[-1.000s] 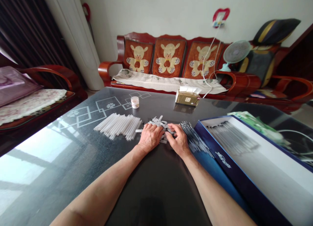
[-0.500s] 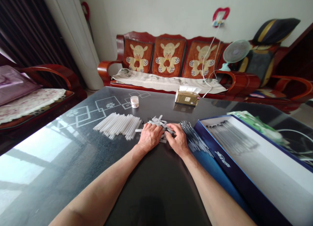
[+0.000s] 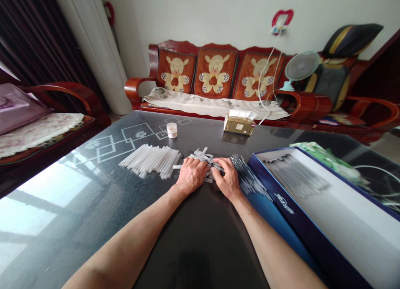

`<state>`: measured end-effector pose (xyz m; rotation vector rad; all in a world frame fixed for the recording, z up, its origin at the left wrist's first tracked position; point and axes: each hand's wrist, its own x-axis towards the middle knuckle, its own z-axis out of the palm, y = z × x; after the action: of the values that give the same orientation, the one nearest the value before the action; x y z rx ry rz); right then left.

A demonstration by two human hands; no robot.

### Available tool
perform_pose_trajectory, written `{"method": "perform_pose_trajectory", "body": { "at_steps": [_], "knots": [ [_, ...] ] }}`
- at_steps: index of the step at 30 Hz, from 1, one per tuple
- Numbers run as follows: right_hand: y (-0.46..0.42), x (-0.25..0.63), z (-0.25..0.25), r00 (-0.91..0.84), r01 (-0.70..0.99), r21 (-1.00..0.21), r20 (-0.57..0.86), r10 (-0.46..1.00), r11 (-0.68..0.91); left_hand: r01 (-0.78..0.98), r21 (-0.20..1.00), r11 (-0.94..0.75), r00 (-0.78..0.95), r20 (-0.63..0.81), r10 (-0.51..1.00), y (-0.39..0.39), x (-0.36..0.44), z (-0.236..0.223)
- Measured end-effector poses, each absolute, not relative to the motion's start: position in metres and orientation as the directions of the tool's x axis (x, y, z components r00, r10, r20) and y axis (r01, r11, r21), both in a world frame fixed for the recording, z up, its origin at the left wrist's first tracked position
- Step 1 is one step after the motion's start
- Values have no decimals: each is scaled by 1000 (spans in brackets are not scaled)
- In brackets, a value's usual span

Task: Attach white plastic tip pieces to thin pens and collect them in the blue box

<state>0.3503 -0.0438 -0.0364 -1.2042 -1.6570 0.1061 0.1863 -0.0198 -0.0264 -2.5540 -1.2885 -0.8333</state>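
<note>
Left grip (image 3: pixel 191 176) and right grip (image 3: pixel 228 179) on loose white tubes (image 3: pixel 201 156), mid-desk (image 3: pixel 78 189).
You press both down, fingers together, at the pile's near edge; can't tell if either pinches a tube. White tube row (image 3: pixel 150 160) lies just left; dark tubes (image 3: pixel 245 174) just right, beside an open blue box (image 3: pixel 281 201).

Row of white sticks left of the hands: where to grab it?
Across the middle of the white sticks, probably from the near side with the left hand: they lie flat and roughly parallel, so fingers across their length should gather them.
</note>
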Motion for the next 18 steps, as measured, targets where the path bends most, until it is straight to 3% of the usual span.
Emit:
{"method": "perform_pose_trajectory", "body": {
  "at_steps": [18],
  "knots": [
    [-40,352,-39,50,705,-557,658,752,440,776,108,-621,473,551,687,-19,186,-26]
  ]
}}
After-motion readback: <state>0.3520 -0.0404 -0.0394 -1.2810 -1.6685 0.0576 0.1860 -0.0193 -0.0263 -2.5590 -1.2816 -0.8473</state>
